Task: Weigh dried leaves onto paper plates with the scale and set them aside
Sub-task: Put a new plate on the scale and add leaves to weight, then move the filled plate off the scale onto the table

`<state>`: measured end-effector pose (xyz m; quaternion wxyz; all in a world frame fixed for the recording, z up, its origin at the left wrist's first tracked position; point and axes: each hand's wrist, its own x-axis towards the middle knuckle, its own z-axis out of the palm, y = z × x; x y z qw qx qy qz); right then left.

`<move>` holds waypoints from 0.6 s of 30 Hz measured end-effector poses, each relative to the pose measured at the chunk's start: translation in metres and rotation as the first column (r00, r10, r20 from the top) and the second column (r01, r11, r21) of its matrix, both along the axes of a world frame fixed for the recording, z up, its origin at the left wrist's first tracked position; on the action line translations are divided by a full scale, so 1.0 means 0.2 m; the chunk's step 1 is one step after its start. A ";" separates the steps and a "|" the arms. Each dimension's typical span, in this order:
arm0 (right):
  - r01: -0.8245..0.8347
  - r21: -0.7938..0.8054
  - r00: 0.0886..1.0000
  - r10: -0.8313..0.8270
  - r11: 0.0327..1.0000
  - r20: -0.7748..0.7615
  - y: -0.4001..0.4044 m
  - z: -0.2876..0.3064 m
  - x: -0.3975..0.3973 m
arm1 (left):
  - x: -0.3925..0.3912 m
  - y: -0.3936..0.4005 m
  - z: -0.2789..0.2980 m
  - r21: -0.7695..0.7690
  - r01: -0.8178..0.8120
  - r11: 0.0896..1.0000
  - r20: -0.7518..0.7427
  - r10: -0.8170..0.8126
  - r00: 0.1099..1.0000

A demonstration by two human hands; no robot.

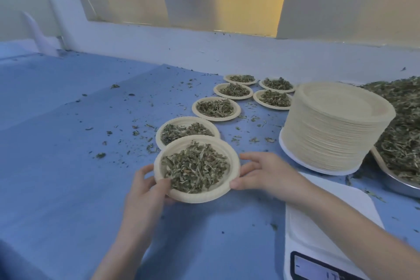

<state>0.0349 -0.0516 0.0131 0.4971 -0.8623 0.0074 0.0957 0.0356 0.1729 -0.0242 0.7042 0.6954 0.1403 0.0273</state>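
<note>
Standing right next to this, the risky bit is that the round beige paper plate heaped with dried green leaves [196, 171] is held low over the blue tabletop [68, 188], left hand [145, 191] clamped on the near-left rim with the thumb lying over it into the leaves, right hand [263, 173] with thumb and fingers [247, 157] pinching the right rim. It overlaps the nearest filled paper plate [179, 129], so setting it down here could clip that rim and tip flakes out, and the flimsy rim could fold too. Five more filled plates [216, 109] run back behind. To the right, the tall stack of empty paper plates [336, 129], the white digital scale [329, 223] and the metal tray of loose leaves [404, 143] hem things in, so I'd say free room is on the left.
</note>
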 end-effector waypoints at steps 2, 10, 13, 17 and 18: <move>-0.082 -0.001 0.997 0.082 0.997 0.005 0.11 -0.02 0.00 | -0.03 0.11 -0.02 0.068 -0.042 0.997 -0.005 0.043 0.999; -0.216 -0.051 0.976 0.215 0.975 -0.016 0.44 -0.08 0.03 | -0.07 0.40 -0.07 0.280 -0.112 0.953 -0.041 0.128 0.991; -0.225 -0.056 0.974 0.223 0.973 -0.038 0.49 -0.11 0.03 | -0.09 0.44 -0.06 0.351 -0.106 0.930 -0.031 0.124 0.992; -0.206 -0.089 0.978 0.202 0.974 -0.058 0.52 -0.12 0.04 | -0.07 0.46 -0.05 0.568 -0.063 0.821 -0.046 0.108 0.993; -0.206 -0.095 0.978 0.200 0.974 -0.065 0.53 -0.12 0.04 | -0.06 0.47 -0.04 0.602 -0.053 0.797 -0.052 0.106 0.993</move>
